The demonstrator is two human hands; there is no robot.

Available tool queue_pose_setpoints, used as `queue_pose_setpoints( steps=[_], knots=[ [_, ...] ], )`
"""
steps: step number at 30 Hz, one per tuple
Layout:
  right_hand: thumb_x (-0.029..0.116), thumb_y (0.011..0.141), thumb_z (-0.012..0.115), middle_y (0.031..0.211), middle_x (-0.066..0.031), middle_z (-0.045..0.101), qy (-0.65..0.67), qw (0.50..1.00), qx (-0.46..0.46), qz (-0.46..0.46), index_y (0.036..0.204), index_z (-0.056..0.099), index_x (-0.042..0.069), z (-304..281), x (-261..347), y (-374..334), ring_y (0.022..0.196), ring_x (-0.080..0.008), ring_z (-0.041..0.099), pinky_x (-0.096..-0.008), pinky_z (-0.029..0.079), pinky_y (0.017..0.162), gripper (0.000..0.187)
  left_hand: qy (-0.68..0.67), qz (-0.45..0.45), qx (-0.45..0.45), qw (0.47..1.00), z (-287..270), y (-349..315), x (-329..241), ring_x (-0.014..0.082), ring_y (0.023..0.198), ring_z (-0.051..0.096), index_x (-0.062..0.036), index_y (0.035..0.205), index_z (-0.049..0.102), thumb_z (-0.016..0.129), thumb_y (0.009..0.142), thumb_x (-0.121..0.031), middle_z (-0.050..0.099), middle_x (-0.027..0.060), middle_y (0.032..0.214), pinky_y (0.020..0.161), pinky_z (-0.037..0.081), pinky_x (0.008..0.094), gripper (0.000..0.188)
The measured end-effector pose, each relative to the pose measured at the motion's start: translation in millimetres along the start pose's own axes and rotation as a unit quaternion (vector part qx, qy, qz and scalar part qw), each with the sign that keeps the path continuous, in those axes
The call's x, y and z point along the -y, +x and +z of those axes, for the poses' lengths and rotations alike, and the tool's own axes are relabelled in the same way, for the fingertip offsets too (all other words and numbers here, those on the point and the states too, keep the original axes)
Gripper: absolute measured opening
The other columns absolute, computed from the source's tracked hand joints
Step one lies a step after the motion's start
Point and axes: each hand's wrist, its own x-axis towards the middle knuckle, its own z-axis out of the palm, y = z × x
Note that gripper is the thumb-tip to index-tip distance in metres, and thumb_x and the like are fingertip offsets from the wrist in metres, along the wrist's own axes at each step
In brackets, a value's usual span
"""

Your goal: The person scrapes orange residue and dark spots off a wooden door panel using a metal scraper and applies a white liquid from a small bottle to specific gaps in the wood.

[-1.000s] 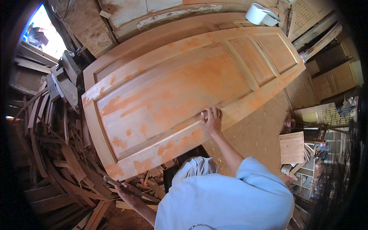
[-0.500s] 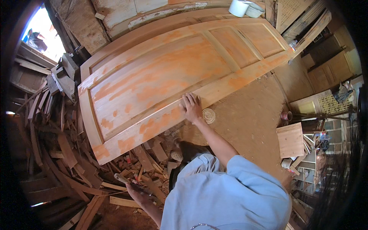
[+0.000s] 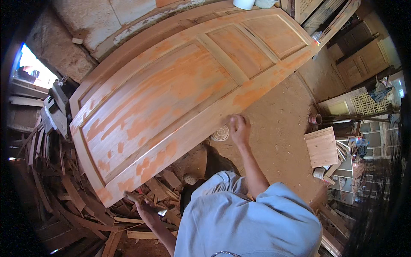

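Note:
A large panelled wooden door point(image 3: 167, 122), streaked with orange filler, lies tilted in front of me. My right hand point(image 3: 239, 128) is closed just off the door's near edge, over the floor; whatever its fingers hold, if anything, is hidden. Lower down on the left, my left hand point(image 3: 148, 210) is wrapped round what looks like a putty knife point(image 3: 162, 212). Its shiny metal shows on one side of the hand and its handle sticks out on the other, near the door's lower left corner. Beside my right hand, a round pale lid or tin point(image 3: 220, 133) rests on the floor.
Behind this door leans a second door point(image 3: 109, 64). Wood offcuts point(image 3: 77, 188) are heaped at the left and under the door. White buckets point(image 3: 244, 3) stand at the far edge. To the right are a square board point(image 3: 322, 147) and a small reddish tin point(image 3: 315, 119).
My right hand has come off the door's near edge and moved right, its fingers now curled. My left hand still holds its tool, with the metal part now glinting. The view has shifted.

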Motion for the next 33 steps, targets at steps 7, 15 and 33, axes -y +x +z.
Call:
queue_pose_setpoints(
  steps=[7, 15, 33],
  knots=[
    [0.013, 0.095, 0.059, 0.106, -0.0202, 0.062, -0.070, 0.996, -0.049, 0.020, 0.103, 0.064, -0.002, -12, -87, 91, 0.101, -0.0378, 0.058, -0.0459, 0.047, 0.088, 0.017, 0.071, 0.012, 0.191, 0.979, 116, 63, 26, 0.0109, 0.065, 0.049, -0.0037, 0.113, 0.058, 0.055, 0.103, -0.037, 0.055, 0.0017, 0.075, 0.059, 0.041, 0.0251, 0.035],
    [0.014, 0.097, 0.058, 0.105, -0.0209, 0.061, -0.089, 0.989, -0.112, 0.039, 0.105, 0.063, -0.005, -19, -151, 147, 0.101, -0.0374, 0.058, -0.0454, 0.048, 0.086, 0.021, 0.084, -0.054, 0.217, 0.971, 224, 69, 42, 0.0121, 0.068, 0.048, -0.0033, 0.103, 0.060, 0.051, 0.103, -0.043, 0.052, 0.0021, 0.075, 0.062, 0.040, 0.0264, 0.041],
    [0.042, 0.099, 0.052, 0.129, -0.0162, 0.057, -0.130, 0.968, 0.196, -0.085, 0.131, 0.057, 0.010, 67, -50, 183, 0.128, -0.0342, 0.048, -0.0533, 0.032, 0.106, 0.045, 0.082, -0.093, 0.042, 0.991, 210, 19, 64, 0.0085, 0.069, 0.049, -0.0072, 0.100, 0.060, 0.049, 0.105, -0.037, 0.052, -0.0019, 0.073, 0.064, 0.042, 0.0245, 0.032]
  ],
)
